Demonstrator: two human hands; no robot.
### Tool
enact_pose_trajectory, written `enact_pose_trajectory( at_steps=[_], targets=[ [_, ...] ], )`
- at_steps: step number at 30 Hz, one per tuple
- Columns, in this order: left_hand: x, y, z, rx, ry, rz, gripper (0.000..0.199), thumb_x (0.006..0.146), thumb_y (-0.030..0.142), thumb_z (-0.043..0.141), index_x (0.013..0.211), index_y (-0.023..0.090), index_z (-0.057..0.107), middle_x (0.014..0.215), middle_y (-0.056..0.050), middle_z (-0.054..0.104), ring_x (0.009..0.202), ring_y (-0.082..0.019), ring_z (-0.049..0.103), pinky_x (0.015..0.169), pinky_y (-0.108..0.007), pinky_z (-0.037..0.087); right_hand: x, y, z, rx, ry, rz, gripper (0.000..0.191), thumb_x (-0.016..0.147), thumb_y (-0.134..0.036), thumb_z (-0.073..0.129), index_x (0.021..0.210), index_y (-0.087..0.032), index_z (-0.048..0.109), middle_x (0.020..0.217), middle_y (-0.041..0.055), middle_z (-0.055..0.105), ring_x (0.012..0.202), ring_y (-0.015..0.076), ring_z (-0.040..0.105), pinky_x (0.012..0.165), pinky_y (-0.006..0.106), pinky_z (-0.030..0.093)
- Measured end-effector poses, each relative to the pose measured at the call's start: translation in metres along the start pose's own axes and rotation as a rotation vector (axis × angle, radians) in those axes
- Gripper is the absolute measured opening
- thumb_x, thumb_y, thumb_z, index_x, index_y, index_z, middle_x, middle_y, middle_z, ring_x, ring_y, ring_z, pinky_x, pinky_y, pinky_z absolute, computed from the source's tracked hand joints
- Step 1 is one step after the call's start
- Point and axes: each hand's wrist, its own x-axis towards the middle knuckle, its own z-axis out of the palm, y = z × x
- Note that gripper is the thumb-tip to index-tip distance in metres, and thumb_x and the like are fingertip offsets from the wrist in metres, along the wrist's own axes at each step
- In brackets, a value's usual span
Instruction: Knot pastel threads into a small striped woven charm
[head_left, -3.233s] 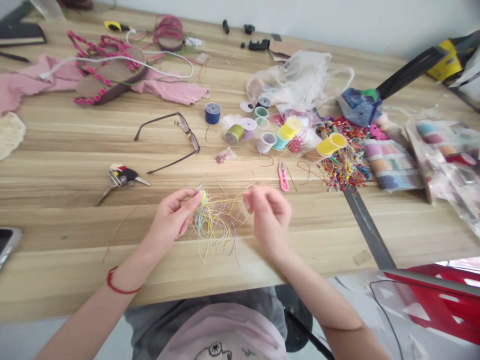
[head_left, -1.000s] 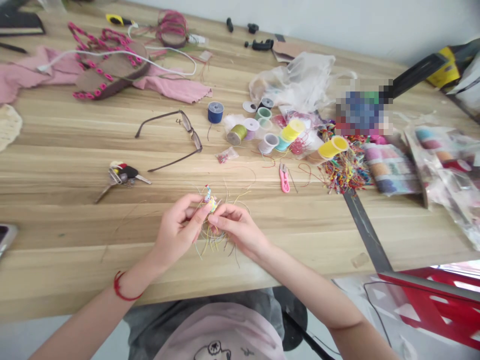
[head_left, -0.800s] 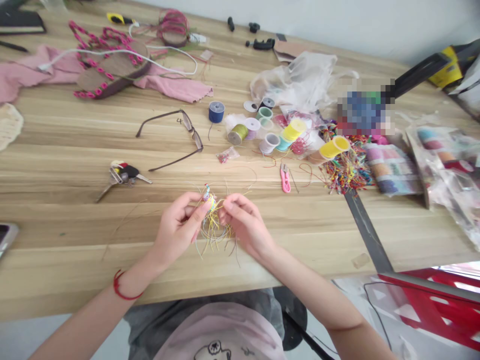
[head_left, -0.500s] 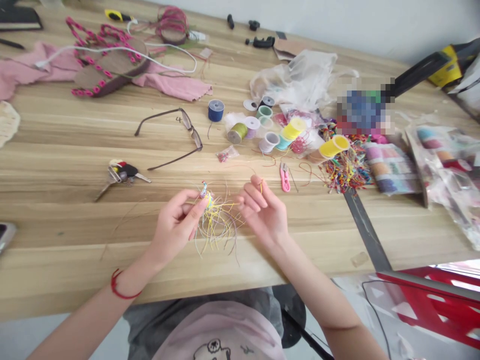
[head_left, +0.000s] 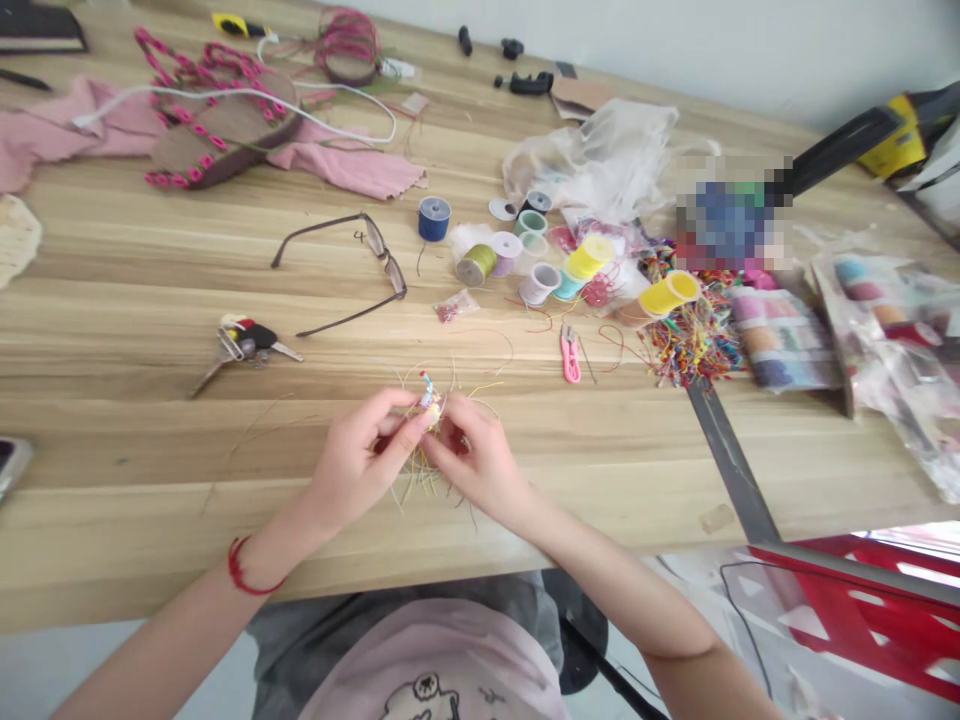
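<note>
Between thumb and fingers, my left hand (head_left: 367, 450) pinches a small knotted thread piece (head_left: 429, 402) in yellow, white and light blue, with a red tip on top. My right hand (head_left: 480, 455) is closed right beside it, its fingertips meeting at the piece; what they grip is partly hidden, though loose thread ends show around them. Thin yellow and pale threads (head_left: 420, 475) fan out below and above both hands over the wooden table (head_left: 150, 420). A pink thread snipper (head_left: 571, 358) and a needle-like pin lie to the right, beyond my right hand.
Several thread spools (head_left: 540, 284) stand behind the hands, near a heap of coloured threads (head_left: 701, 335). Glasses (head_left: 386, 260) and keys (head_left: 247, 340) lie to the left. A sandal (head_left: 225, 140) rests on pink cloth farther back. A plastic bag (head_left: 592, 160) sits behind the spools.
My right hand has come left and down from its raised spot, where it drew a yellow thread out, to meet my left hand. The knotted piece has shifted slightly right.
</note>
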Motion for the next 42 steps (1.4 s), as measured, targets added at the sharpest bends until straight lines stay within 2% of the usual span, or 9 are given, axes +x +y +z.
enact_pose_trajectory(
  at_steps=[3, 6, 12, 16, 23, 27, 33, 38, 42],
  targets=[
    [-0.003, -0.004, 0.002, 0.181, -0.061, 0.191, 0.009, 0.091, 0.023, 0.059, 0.098, 0.018, 0.062, 0.051, 0.008, 0.055, 0.041, -0.005, 0.046, 0.042, -0.015, 0.035, 0.0, 0.001, -0.003, 0.075, 0.002, 0.067, 0.008, 0.084, -0.02, 0.054, 0.078, -0.019, 0.058, 0.064, -0.0036, 0.049, 0.058, 0.0104, 0.042, 0.056, 0.024, 0.036],
    [-0.004, -0.006, 0.002, 0.196, -0.087, 0.216, 0.008, 0.091, 0.023, 0.058, 0.097, 0.018, 0.061, 0.049, 0.01, 0.05, 0.04, -0.005, 0.041, 0.042, -0.016, 0.033, 0.003, 0.002, -0.004, 0.17, 0.03, 0.133, 0.014, 0.088, -0.027, 0.049, 0.077, -0.019, 0.055, 0.069, -0.0013, 0.054, 0.061, 0.0112, 0.046, 0.059, 0.024, 0.039],
    [-0.003, -0.004, 0.002, 0.075, -0.064, 0.041, 0.009, 0.091, 0.027, 0.059, 0.094, 0.019, 0.062, 0.047, 0.008, 0.049, 0.038, -0.006, 0.039, 0.038, -0.017, 0.028, 0.009, 0.003, -0.002, 0.339, 0.044, 0.258, 0.034, 0.092, -0.04, 0.041, 0.064, -0.022, 0.04, 0.052, -0.0065, 0.031, 0.046, 0.0096, 0.028, 0.046, 0.023, 0.027],
    [0.001, 0.002, 0.0, -0.137, 0.006, -0.125, 0.01, 0.09, 0.03, 0.059, 0.089, 0.02, 0.059, 0.043, 0.011, 0.043, 0.032, -0.005, 0.033, 0.031, -0.014, 0.025, 0.008, -0.001, -0.011, 0.409, 0.028, 0.262, 0.034, 0.083, -0.029, 0.057, 0.056, -0.021, 0.038, 0.053, -0.0063, 0.032, 0.049, 0.0088, 0.027, 0.048, 0.024, 0.023],
    [0.006, 0.006, -0.005, -0.275, 0.07, -0.272, 0.01, 0.089, 0.03, 0.059, 0.087, 0.02, 0.059, 0.037, 0.012, 0.041, 0.029, -0.004, 0.031, 0.03, -0.012, 0.026, 0.018, -0.012, -0.034, 0.701, 0.209, 0.102, 0.043, 0.078, -0.034, 0.058, 0.051, -0.019, 0.029, 0.074, 0.0008, 0.047, 0.078, 0.0151, 0.049, 0.078, 0.031, 0.042],
    [0.006, 0.005, -0.005, -0.296, 0.05, -0.298, 0.012, 0.089, 0.032, 0.06, 0.086, 0.021, 0.058, 0.037, 0.012, 0.041, 0.028, -0.003, 0.031, 0.031, -0.011, 0.027, 0.021, -0.017, -0.037, 1.036, 0.067, 0.118, 0.052, 0.09, -0.038, 0.052, 0.049, -0.02, 0.025, 0.053, -0.0045, 0.029, 0.052, 0.0115, 0.037, 0.069, 0.031, 0.046],
    [0.007, 0.006, -0.003, -0.281, 0.018, -0.321, 0.013, 0.087, 0.032, 0.061, 0.083, 0.02, 0.058, 0.037, 0.012, 0.041, 0.028, -0.003, 0.032, 0.03, -0.011, 0.027, 0.01, -0.015, -0.023, 0.447, 0.033, 0.109, 0.017, 0.086, -0.029, 0.063, 0.071, -0.02, 0.061, 0.064, -0.0023, 0.052, 0.057, 0.0105, 0.045, 0.056, 0.026, 0.037],
    [0.007, 0.006, -0.004, -0.284, 0.019, -0.313, 0.014, 0.087, 0.033, 0.061, 0.084, 0.02, 0.058, 0.037, 0.012, 0.041, 0.028, -0.004, 0.033, 0.03, -0.011, 0.027, 0.005, -0.014, -0.013, 0.015, 0.007, -0.101, 0.003, 0.084, -0.02, 0.065, 0.082, -0.02, 0.063, 0.082, -0.0001, 0.06, 0.063, 0.0092, 0.048, 0.061, 0.025, 0.043],
    [0.009, 0.007, -0.004, -0.282, 0.031, -0.294, 0.013, 0.086, 0.032, 0.061, 0.084, 0.02, 0.057, 0.036, 0.012, 0.042, 0.028, -0.004, 0.032, 0.029, -0.011, 0.027, 0.003, -0.009, -0.012, -0.026, 0.015, -0.027, 0.005, 0.086, -0.024, 0.064, 0.084, -0.02, 0.062, 0.063, -0.0053, 0.053, 0.051, 0.0069, 0.043, 0.05, 0.022, 0.037]
  ],
)
